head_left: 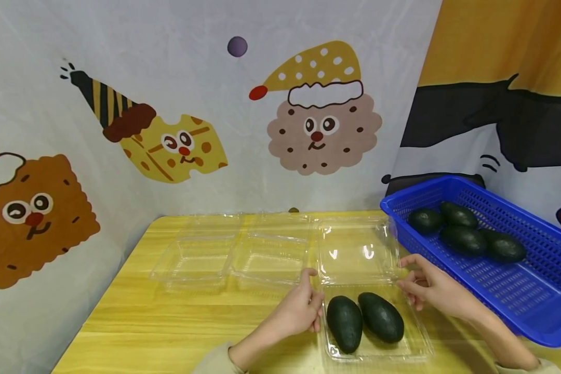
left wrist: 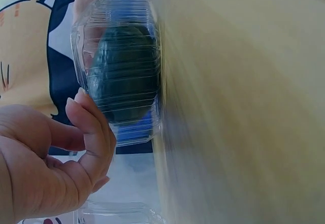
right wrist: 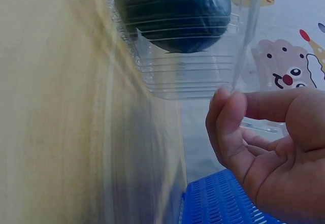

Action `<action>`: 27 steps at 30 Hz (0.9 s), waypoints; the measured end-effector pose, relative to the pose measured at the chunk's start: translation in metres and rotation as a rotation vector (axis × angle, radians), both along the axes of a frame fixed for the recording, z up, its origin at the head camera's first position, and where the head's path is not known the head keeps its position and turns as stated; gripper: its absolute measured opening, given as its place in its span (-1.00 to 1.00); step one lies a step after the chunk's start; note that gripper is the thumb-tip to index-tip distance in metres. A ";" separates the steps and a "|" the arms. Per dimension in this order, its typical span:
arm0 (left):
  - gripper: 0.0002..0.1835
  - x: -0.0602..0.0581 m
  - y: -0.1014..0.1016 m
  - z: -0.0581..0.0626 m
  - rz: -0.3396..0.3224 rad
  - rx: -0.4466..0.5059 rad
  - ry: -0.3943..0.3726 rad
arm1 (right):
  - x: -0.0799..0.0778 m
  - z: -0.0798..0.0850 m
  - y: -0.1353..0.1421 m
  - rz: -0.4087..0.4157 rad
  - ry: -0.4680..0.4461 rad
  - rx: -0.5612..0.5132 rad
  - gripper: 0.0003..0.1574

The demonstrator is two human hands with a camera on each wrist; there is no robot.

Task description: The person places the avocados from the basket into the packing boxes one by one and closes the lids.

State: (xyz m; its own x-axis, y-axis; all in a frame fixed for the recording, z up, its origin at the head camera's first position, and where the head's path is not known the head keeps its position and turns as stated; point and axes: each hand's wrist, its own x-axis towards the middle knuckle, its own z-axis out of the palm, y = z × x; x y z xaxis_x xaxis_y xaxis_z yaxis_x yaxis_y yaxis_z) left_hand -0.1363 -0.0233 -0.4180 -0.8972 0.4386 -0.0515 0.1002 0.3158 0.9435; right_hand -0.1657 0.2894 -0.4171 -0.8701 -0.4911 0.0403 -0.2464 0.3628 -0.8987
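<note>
Two dark green, egg-shaped avocados (head_left: 344, 324) sit side by side in the near half of an open, clear plastic clamshell container (head_left: 378, 358), whose transparent lid (head_left: 350, 249) is folded back toward the wall. At far left, a cream-white cloth backdrop (head_left: 182, 52) carries cartoon biscuits and cheese with smiling faces. Next along, on the yellow wood-grain desk (head_left: 145, 306), stands one clear plastic box (head_left: 196, 259) with its top open, and just beside it a second see-through box (head_left: 271, 265), also open. The left hand (head_left: 294, 306), coming from a beige sleeve (head_left: 219, 358), is at the left edge of the avocado container; its fingers are bent, their tips at the rim, and I cannot tell whether they grip it. Across the container, the right hand (head_left: 437, 288) is at the right edge near the hinge. Its fingers are also bent, tips at the rim's corner in the right wrist view; whether they are clamped on the plastic, I cannot tell. Farthest right, a blue rectangular perforated plastic basket (head_left: 537, 283) holds four more dark green avocados (head_left: 463, 240), clustered toward its far end.
</note>
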 end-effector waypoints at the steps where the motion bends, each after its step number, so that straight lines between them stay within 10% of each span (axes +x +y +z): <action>1: -0.48 0.000 0.000 0.000 0.002 0.004 0.001 | 0.000 -0.001 0.000 -0.009 0.005 -0.003 -0.50; 27: -0.64 -0.003 -0.002 -0.001 -0.005 0.063 0.029 | -0.002 -0.004 -0.003 0.007 0.046 -0.060 -0.72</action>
State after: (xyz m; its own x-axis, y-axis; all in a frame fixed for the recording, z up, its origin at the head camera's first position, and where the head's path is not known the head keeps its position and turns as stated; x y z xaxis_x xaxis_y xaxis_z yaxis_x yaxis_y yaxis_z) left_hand -0.1394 -0.0256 -0.4192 -0.8956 0.4449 0.0023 0.1294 0.2557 0.9581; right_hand -0.1677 0.2860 -0.4208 -0.8634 -0.4924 0.1098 -0.2902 0.3068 -0.9065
